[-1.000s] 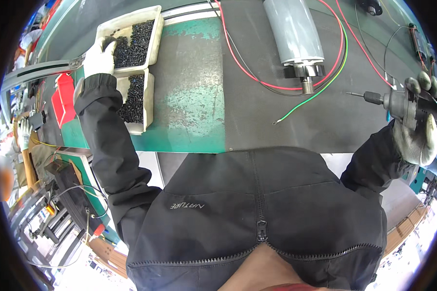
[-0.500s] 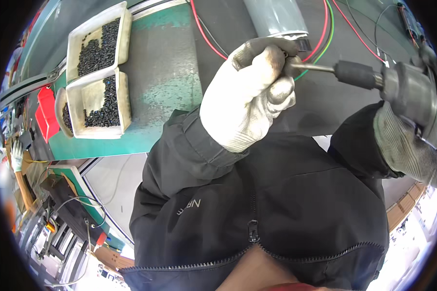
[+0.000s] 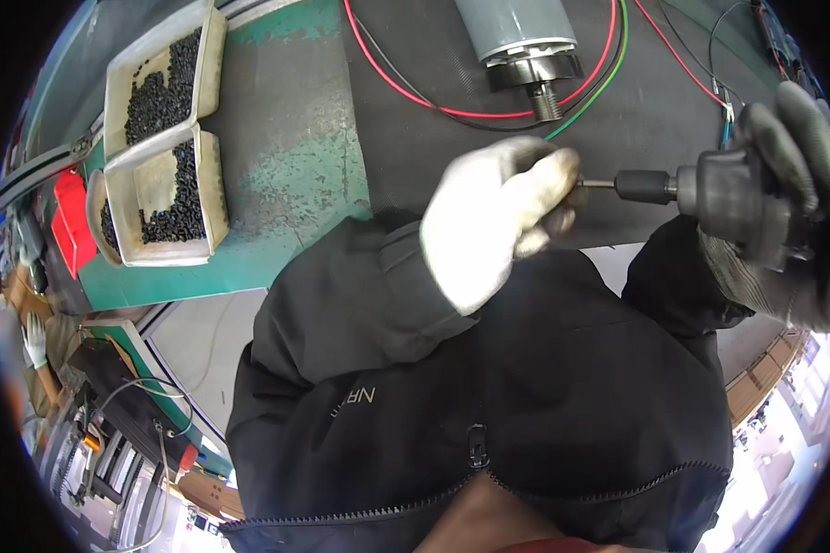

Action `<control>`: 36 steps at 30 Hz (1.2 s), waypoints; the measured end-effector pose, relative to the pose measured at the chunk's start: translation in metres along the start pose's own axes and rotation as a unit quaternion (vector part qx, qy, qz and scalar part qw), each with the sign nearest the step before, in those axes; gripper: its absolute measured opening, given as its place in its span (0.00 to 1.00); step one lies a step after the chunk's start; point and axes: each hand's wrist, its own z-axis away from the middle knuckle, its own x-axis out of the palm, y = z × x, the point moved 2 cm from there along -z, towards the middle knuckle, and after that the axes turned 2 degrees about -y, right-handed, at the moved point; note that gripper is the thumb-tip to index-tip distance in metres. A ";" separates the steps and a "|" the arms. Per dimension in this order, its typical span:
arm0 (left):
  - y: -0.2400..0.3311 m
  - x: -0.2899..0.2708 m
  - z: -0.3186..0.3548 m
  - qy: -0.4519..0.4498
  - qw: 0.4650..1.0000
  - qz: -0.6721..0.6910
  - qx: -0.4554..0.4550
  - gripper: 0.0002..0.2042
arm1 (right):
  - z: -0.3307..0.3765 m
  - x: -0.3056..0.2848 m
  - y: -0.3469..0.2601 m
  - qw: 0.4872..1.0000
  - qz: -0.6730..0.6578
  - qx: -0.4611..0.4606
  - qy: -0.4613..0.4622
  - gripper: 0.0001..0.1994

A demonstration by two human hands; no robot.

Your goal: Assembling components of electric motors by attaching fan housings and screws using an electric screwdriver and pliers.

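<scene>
Left hand (image 3: 498, 217): gloved in white, fingers curled shut at the tip of the driver bit (image 3: 598, 184); probably pinching a small screw there, though none shows between the fingertips.
Right hand (image 3: 784, 194): in a dark grey glove, grip wrapped tight around the power driver (image 3: 710, 189), held level in the air above the table's (image 3: 286, 138) near edge.
Driver bit: thin, pointing left, tip touching the left fingertips.
Motor (image 3: 521, 41): grey cylinder with a threaded shaft, lying on the dark mat (image 3: 415, 147) beyond both hands, red wire (image 3: 406, 88) and green wire (image 3: 609, 78) looped beside it.
Trays (image 3: 166, 138): two, cream-coloured, holding small black screws, far left on the table.
Risk, trigger: glove fabric could wind onto the bit if squeezed while fingers sit on it.
Risk, drop: a tiny part held over the table edge could fall onto the jacket or floor.
Risk, wires: close to the shaft, easy to snag with the bit.
</scene>
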 end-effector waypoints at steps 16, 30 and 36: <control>-0.037 -0.018 -0.053 0.047 0.932 0.357 -0.036 0.17 | -0.005 -0.034 0.020 0.968 -0.090 0.213 0.096 0.23; -0.038 -0.031 -0.050 0.011 0.979 0.196 0.062 0.08 | 0.015 0.029 0.041 0.894 -0.371 0.241 -0.074 0.22; -0.036 -0.032 -0.047 0.023 0.978 0.188 0.090 0.10 | 0.014 0.022 0.058 0.917 -0.314 0.247 -0.021 0.21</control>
